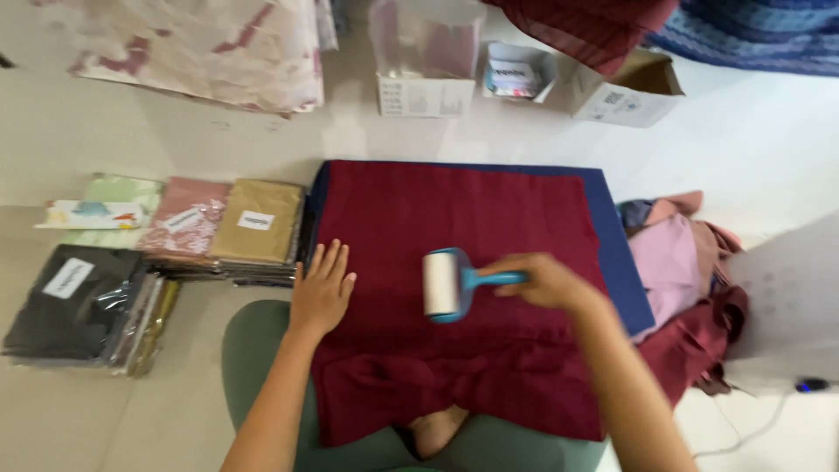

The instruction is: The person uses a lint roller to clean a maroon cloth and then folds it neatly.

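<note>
A lint roller (447, 286) with a white cylindrical head and a bright blue frame and handle is held by the right hand (546, 280), whose fingers are closed around the handle. The roller head is set upright across the handle's line and is pressed onto a dark red cloth (454, 218), near the middle of it. This cloth is spread flat and looks smooth over most of its area, with folds and creases gathered along its near edge, where it hangs over the person's lap. It is laid on a dark blue board (622, 253), of which only the far rim and the right side are seen. The left hand (321, 288) is laid flat on the left edge of the red cloth, palm down, fingers open and slightly spread, gripping nothing. To the left, on the pale floor, flat packets of folded fabric in clear wrapping (218, 223) are stacked beside each other, in gold, pink, green and black. To the right of the board, a loose heap of pink and maroon garments (686, 271) is seen.
</note>
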